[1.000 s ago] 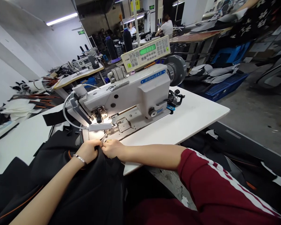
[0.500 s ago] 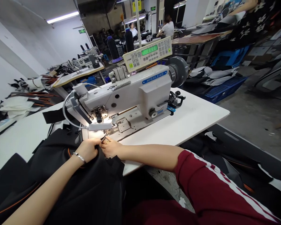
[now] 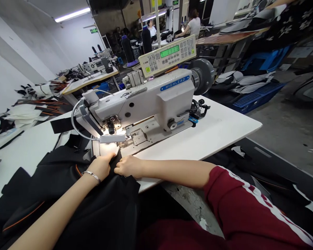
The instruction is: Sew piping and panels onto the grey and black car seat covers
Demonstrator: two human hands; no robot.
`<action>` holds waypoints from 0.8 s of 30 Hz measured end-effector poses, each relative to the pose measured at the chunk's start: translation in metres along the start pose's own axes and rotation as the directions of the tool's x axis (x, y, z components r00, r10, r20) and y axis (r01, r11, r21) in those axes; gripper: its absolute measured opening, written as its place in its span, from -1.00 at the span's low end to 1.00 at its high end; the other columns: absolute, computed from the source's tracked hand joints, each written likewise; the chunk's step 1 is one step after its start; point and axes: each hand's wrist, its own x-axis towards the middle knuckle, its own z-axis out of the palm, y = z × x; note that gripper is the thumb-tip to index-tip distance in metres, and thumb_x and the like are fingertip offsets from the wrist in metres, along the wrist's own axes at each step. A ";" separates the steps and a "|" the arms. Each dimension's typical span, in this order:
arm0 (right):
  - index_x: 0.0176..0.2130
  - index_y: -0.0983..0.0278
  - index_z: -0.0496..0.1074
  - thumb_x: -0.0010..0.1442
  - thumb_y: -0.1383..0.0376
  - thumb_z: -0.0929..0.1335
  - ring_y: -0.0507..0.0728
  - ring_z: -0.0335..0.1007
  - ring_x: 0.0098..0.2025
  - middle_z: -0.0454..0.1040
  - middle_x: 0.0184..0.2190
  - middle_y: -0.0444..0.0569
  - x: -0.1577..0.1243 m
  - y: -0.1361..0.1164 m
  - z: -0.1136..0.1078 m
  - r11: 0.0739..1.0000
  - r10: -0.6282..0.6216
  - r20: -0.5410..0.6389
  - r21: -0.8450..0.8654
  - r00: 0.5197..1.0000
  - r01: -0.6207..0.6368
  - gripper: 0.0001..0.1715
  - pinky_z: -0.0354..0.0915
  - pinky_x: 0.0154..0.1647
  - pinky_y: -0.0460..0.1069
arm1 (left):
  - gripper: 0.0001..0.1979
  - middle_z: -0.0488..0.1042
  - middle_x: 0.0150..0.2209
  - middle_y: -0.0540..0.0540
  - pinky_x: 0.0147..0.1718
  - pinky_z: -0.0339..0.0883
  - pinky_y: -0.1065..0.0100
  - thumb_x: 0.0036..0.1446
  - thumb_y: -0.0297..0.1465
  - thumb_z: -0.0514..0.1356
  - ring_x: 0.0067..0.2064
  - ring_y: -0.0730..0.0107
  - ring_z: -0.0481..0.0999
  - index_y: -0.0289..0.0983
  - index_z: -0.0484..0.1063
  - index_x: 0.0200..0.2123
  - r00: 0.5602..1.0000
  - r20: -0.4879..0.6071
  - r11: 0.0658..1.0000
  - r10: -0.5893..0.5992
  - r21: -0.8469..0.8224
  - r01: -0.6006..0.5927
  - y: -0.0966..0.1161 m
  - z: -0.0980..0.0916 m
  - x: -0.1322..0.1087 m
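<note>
A grey-white sewing machine [image 3: 146, 100] stands on the white table, its lamp lighting the needle area. Black fabric [image 3: 106, 208] with orange piping hangs over the table's front edge and reaches toward the needle area. My left hand [image 3: 101, 167], with a silver bracelet at the wrist, pinches the fabric just in front of the lit area. Close to its right, my right hand [image 3: 127, 166] is closed on the fabric's edge, with a ring on one finger. A pale panel [image 3: 108, 148] lies under the lamp, touching my left fingertips.
The white tabletop [image 3: 214, 121] extends right of the machine. Cut pieces [image 3: 26, 114] are piled at the far left. Black fabric lies at the lower right, near a blue crate [image 3: 258, 97]. Two people [image 3: 194, 26] sit at the back; another person's arm shows at the upper right.
My right hand has drawn back slightly from the needle area and its fingers have curled in. My left hand has shifted a little, and more of the pale panel shows. The view has moved slightly.
</note>
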 end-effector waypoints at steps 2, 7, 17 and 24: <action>-0.22 0.30 0.44 0.28 0.37 0.24 0.17 0.44 -0.24 0.52 -0.30 0.00 -0.001 0.000 0.000 1.000 -0.015 0.008 -0.014 1.000 0.015 -0.81 0.23 -0.41 0.00 | -0.56 0.58 -0.18 -0.21 -0.17 0.40 0.20 0.09 -0.59 0.00 -0.10 0.07 0.58 -0.26 0.34 0.04 0.999 0.042 0.993 0.009 0.120 -0.014 0.011 0.000 -0.003; -0.21 0.31 0.45 0.27 0.40 0.24 0.15 0.46 -0.25 0.53 -0.30 0.02 -0.003 0.002 0.000 1.000 -0.027 0.034 -0.013 0.999 0.028 -0.80 0.26 -0.39 -0.01 | -0.66 0.52 -0.02 -0.24 -0.10 0.41 0.19 0.14 -0.57 0.00 -0.05 0.12 0.56 -0.25 0.39 -0.06 0.996 0.019 0.990 0.083 0.112 -0.085 0.021 0.008 -0.004; -0.26 0.34 0.47 0.24 0.46 0.23 0.18 0.50 -0.23 0.54 -0.29 0.08 0.001 0.007 0.008 0.998 -0.017 -0.022 -0.063 1.000 0.015 -0.77 0.34 -0.35 0.02 | -0.60 0.49 0.06 -0.16 -0.05 0.41 0.31 0.08 -0.56 0.02 -0.06 0.25 0.55 -0.22 0.46 -0.06 0.986 -0.129 0.994 0.103 -0.031 -0.108 0.008 0.025 0.013; -0.24 0.38 0.46 0.28 0.46 0.18 0.18 0.49 -0.19 0.55 -0.29 0.10 0.004 0.010 0.016 0.998 0.010 -0.066 -0.069 0.998 -0.015 -0.72 0.35 -0.27 0.03 | -0.53 0.44 0.10 -0.19 -0.07 0.41 0.31 0.09 -0.59 -0.02 -0.08 0.25 0.55 -0.23 0.44 0.03 0.993 -0.101 0.996 0.064 -0.057 -0.070 0.006 0.026 0.022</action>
